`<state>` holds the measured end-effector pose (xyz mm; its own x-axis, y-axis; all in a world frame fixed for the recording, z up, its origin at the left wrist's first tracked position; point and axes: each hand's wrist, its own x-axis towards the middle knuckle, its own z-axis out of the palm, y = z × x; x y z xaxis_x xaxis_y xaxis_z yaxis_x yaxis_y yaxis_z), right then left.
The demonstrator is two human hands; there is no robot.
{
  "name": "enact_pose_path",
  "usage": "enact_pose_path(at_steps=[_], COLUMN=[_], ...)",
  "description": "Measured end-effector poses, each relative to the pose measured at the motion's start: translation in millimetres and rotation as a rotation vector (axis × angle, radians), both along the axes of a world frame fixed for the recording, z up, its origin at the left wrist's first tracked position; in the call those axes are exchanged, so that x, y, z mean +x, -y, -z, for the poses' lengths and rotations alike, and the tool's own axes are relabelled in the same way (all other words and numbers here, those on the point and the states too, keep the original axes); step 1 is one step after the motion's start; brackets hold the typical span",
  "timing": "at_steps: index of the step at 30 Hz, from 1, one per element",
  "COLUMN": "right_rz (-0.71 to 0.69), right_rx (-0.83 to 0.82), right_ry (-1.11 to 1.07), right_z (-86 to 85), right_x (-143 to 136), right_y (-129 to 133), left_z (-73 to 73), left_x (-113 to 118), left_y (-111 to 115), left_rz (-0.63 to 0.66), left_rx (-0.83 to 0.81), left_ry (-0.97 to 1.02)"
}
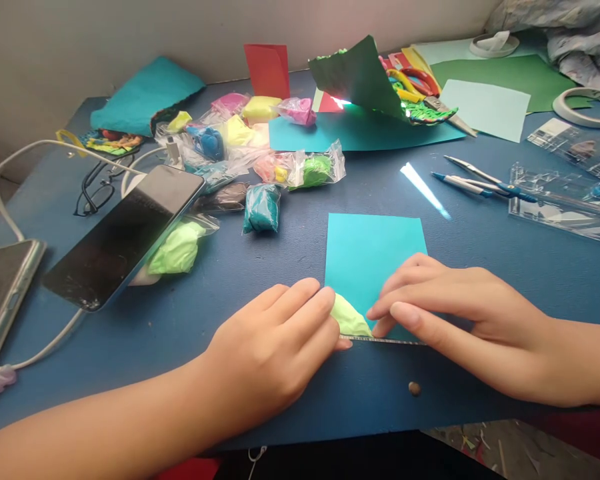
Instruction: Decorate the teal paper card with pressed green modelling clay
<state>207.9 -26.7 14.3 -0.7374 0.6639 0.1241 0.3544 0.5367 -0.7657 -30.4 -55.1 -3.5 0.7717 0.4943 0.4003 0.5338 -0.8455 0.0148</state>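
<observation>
A turquoise card with a corrugated front edge lies on the blue table before me. Soft light green clay is spread in a low mound along its front left corner. My left hand grips that corner, fingers bent together over the clay and a fingertip showing below the card's edge. Part of the clay is hidden under these fingers. From the other side, my right hand reaches over the card with fingers loosely stretched. Its fingertips touch the right end of the clay, and it holds nothing.
Left stand a phone with a white cable, a second phone and glasses. Several bagged clays, including a teal pack, lie behind. Pens, clear plastic cases and tape are right. A small brown bit lies in front.
</observation>
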Motion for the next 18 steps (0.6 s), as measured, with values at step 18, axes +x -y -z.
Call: enact_pose_path(at_steps=[18], right_rz=[-0.328], right_rx=[-0.011], right_ry=[0.113], right_z=[11.9], right_x=[8], right_y=[-26], left_z=[-1.0], left_x=[-2], left_y=[2], left_rz=[-0.011], left_rx=[-0.023], left_ry=[-0.052])
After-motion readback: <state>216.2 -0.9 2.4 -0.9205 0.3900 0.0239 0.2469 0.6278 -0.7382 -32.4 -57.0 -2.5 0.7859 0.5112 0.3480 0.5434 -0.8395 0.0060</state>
